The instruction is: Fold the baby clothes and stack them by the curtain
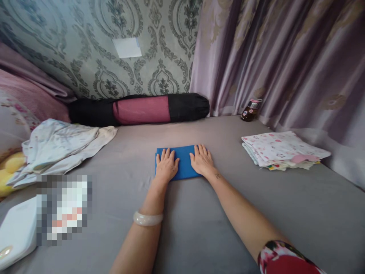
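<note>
Blue folded cloth [184,161] lies flat on the grey sheet [191,224] under my left hand [167,165] and right hand [202,160], fingers slightly spread. Beyond, a silver-topped bottle [248,114] looks dark brown, glass or liquid I can't tell; a long black-and-pink bag [142,109] bulges, its filling hidden.

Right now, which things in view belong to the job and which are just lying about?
In the job:
folded blue cloth, under left hand and right hand
perhaps patterned stack, loose cloths

Seemingly lying about:
black-and-maroon roll
bottle
white object, lower left
</note>
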A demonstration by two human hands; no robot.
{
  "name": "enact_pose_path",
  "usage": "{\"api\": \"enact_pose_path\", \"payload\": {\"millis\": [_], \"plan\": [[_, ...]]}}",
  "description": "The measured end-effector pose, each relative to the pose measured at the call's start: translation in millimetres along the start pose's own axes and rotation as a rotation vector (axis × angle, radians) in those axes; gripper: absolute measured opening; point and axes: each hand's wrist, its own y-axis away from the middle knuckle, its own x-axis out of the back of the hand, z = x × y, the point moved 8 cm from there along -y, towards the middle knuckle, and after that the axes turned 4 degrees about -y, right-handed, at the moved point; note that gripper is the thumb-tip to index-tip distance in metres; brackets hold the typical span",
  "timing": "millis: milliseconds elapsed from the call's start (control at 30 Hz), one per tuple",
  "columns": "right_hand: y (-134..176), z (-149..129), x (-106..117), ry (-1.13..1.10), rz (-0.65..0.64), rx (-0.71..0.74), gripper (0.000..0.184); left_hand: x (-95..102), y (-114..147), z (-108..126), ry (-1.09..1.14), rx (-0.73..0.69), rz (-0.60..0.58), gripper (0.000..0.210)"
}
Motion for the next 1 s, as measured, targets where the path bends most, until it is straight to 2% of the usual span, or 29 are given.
{"api": "enact_pose_path", "payload": {"millis": [200, 333, 467, 567, 667, 833, 1000], "plan": [[-1.0, -1.7, 5.5, 0.004, 0.02, 0.011, 0.058, 2.5, -4.0, -6.9, -0.004, 0.049, 0.032, 0.059], [-9.9, -4.2, 20.0, 0.017, 0.056, 0.045, 0.045, 8.9, -15.2, -12.6, -0.043, 0.024, 0.013, 0.052], [-30.7, 0.7, 28.8, 0.035, -0.02, 0.085, 0.034, 12.6, -40.4, -22.7, -0.102, -0.006, -0.115, 0.04], [-47.5, 7.7, 27.9, 0.055, -0.116, 0.106, 0.034, 12.1, -60.8, -29.0, -0.135, -0.034, -0.251, 0.037], [-59.4, 11.9, 24.8, 0.071, -0.192, 0.104, 0.034, 13.4, -75.6, -31.3, -0.135, -0.061, -0.328, 0.037], [-70.4, 11.3, 22.1, 0.065, -0.27, 0.07, 0.037, 11.4, -87.1, -31.3, -0.123, -0.077, -0.412, 0.038], [-77.6, 13.6, 17.0, 0.064, -0.347, 0.036, 0.038, 4.9, -88.1, -31.8, -0.092, -0.068, -0.503, 0.028]]}}
